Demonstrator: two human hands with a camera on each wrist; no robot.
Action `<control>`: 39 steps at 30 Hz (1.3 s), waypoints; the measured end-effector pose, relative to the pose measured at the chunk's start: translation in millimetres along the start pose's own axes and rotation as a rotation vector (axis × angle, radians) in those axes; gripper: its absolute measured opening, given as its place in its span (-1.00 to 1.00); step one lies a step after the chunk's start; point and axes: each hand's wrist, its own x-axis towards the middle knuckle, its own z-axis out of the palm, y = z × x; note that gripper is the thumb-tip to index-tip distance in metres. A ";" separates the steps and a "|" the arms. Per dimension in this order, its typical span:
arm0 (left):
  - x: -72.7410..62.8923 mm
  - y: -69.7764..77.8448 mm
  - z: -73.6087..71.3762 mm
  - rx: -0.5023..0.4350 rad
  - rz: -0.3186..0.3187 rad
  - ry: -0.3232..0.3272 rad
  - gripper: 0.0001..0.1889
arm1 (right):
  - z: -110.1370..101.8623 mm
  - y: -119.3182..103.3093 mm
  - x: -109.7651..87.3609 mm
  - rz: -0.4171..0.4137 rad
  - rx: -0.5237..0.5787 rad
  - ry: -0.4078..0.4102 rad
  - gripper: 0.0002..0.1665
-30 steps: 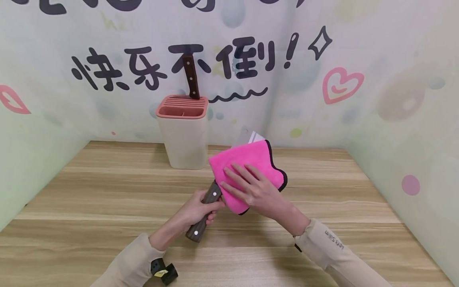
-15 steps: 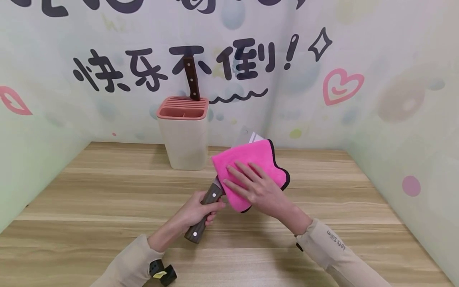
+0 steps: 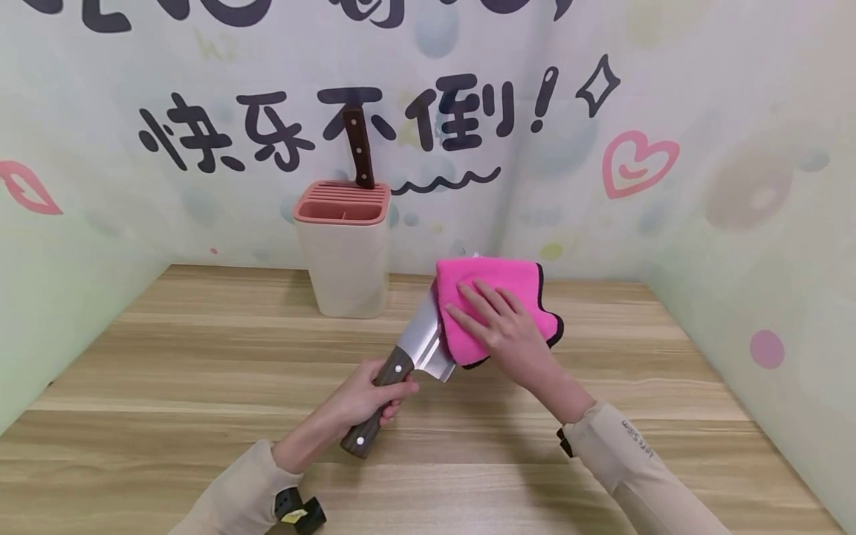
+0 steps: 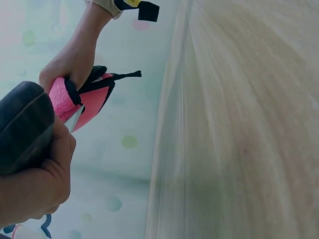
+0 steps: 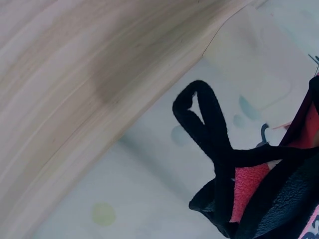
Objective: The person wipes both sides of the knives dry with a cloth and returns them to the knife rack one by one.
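Note:
A cleaver [image 3: 423,327] with a broad steel blade and a dark riveted handle is held at a slant above the table. My left hand [image 3: 374,394] grips its handle, thumb along the side. On the blade's outer part lies a pink cloth [image 3: 524,271] with black edging. My right hand [image 3: 504,331] holds this cloth against the blade, its fingers spread over the top and its thumb hidden from the head view. In the left wrist view the cloth [image 4: 64,97] folds round the blade's edge; in the right wrist view its black loop [image 5: 202,117] hangs free.
A cream knife block [image 3: 344,271] with a pink slotted top stands at the back, left of the blade. One brown-handled knife [image 3: 359,148] is upright in it. Printed walls bound the wooden table [image 3: 221,357] at the back and sides.
My right hand and the cloth have slid to the right along the blade, away from the handle, uncovering the steel near it. My left hand stays on the handle, nearly still.

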 end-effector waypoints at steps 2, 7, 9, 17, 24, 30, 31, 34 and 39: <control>-0.6 -0.3 0.2 0.003 -0.003 0.002 -0.85 | 0.9 3.1 -1.3 0.020 0.004 0.001 -0.33; -1.8 -1.9 -0.2 0.004 -0.009 0.005 -0.82 | 2.8 9.7 -4.6 0.075 0.026 0.015 -0.34; -2.2 -2.4 -0.2 -0.003 -0.012 0.003 -0.81 | 3.5 12.1 -5.9 0.106 0.045 0.024 -0.37; -3.9 -2.8 0.5 -0.013 -0.018 -0.009 -0.81 | 6.3 17.7 -11.2 0.253 0.096 0.023 -0.40; -3.2 -3.4 0.8 -0.020 -0.012 -0.018 -0.81 | 6.0 18.7 -13.6 0.298 0.073 0.014 -0.39; -1.8 -3.2 0.8 -0.032 -0.012 -0.020 -0.78 | 4.8 17.8 -12.2 0.245 -0.002 0.039 -0.46; -1.6 -2.9 0.9 -0.035 -0.012 -0.017 -0.78 | 4.5 17.6 -11.8 0.236 -0.013 0.041 -0.46; -1.6 -2.0 1.5 -0.043 -0.024 -0.009 -0.79 | 3.0 16.5 -10.4 0.210 -0.044 0.039 -0.45; -0.4 -0.5 1.7 -0.049 -0.032 -0.004 -0.79 | 0.3 12.5 -7.9 0.165 -0.082 0.036 -0.42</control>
